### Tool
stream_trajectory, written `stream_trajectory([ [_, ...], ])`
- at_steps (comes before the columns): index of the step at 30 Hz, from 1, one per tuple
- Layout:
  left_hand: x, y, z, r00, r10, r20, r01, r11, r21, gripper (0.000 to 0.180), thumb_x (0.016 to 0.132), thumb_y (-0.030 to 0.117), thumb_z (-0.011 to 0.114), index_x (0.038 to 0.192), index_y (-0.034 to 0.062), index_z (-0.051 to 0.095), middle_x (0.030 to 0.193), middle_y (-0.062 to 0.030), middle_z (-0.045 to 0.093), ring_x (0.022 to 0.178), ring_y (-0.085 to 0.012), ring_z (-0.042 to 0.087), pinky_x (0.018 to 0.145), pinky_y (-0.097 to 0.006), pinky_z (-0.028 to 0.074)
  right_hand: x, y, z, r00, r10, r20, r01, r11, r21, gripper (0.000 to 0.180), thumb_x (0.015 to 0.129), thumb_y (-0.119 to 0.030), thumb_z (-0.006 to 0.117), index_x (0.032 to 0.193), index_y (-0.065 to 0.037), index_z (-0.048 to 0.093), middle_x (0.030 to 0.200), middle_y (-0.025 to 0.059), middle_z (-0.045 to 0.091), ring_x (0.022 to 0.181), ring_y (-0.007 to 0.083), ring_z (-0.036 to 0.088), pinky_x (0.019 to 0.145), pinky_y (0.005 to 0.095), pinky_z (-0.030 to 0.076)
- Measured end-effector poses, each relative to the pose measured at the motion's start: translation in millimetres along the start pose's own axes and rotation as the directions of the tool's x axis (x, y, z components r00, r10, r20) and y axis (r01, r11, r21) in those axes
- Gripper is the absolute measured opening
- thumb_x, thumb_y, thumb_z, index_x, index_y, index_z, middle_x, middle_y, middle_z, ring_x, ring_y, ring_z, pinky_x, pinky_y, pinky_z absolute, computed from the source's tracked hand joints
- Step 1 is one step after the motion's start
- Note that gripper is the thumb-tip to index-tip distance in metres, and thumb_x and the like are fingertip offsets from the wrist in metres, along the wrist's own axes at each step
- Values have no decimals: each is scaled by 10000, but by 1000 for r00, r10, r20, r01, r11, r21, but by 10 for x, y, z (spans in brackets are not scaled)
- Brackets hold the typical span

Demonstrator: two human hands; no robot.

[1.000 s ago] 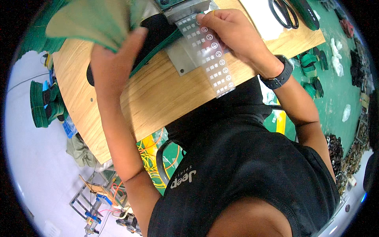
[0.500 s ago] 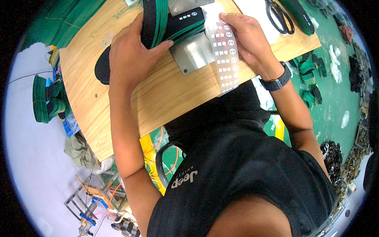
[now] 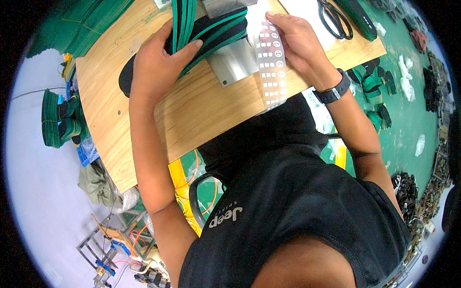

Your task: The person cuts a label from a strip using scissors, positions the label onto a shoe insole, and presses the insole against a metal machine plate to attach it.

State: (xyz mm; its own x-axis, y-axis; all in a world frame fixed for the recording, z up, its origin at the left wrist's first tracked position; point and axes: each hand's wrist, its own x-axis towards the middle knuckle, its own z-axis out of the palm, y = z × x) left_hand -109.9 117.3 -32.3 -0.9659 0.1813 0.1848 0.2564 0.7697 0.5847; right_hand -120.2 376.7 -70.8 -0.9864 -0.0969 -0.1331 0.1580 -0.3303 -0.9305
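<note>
My left hand (image 3: 161,65) is wrapped round a stack of black, green-edged pieces that look like insoles (image 3: 184,24). More of these layers fan out to the right of its thumb, and a rounded black end (image 3: 126,77) sticks out by the wrist. Between thumb and fingers, my right hand (image 3: 302,45) pinches the upper part of a clear strip of white printed labels (image 3: 272,72). The strip hangs down over the table's near edge. Between the hands, a metal plate (image 3: 234,62) lies partly under the stack, below a grey metal block (image 3: 228,7).
The wooden table (image 3: 201,115) has black-handled scissors (image 3: 334,19) on white paper and another black-and-green piece (image 3: 357,19) at its right. Bundled green material (image 3: 72,29) is piled at the far left. More bundles (image 3: 372,86) lie on the green floor.
The stack in my left hand has tilted and fanned, showing more green edges; the printed face of its top piece is out of sight. My right hand has shifted slightly left with the strip.
</note>
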Motion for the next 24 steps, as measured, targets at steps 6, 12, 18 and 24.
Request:
stream_trajectory([
  [6,35,-89,-8,998,-59,-38,49,972,-228,332,834,318,632,958,10,643,793,-108,637,737,-190,579,705,-330,459,-19,17,-62,996,-29,-82,41,988,150,194,925,-154,571,928,37,604,821,82,655,689,125,651,606,230,543],
  [12,33,-173,-58,946,-135,-295,-46,845,-533,260,834,232,627,931,-9,642,834,-40,636,787,-129,556,747,-277,435,52,-30,132,976,152,156,-62,880,-471,242,911,-233,603,779,-33,643,621,13,622,509,47,588,430,158,438],
  [18,8,-171,-37,952,-134,-275,-53,813,-579,216,841,203,634,905,-4,632,829,-6,613,777,-108,526,737,-260,417,45,-2,164,986,126,105,-48,836,-547,263,916,-251,597,788,-26,645,615,20,623,480,49,581,388,152,415],
  [24,-11,-138,-47,953,-119,-278,-62,823,-564,196,840,194,650,902,9,634,843,2,623,789,-95,533,739,-252,421,3,-177,231,964,265,30,-204,804,-559,208,896,-159,569,770,-11,642,590,56,611,475,115,551,428,231,434],
])
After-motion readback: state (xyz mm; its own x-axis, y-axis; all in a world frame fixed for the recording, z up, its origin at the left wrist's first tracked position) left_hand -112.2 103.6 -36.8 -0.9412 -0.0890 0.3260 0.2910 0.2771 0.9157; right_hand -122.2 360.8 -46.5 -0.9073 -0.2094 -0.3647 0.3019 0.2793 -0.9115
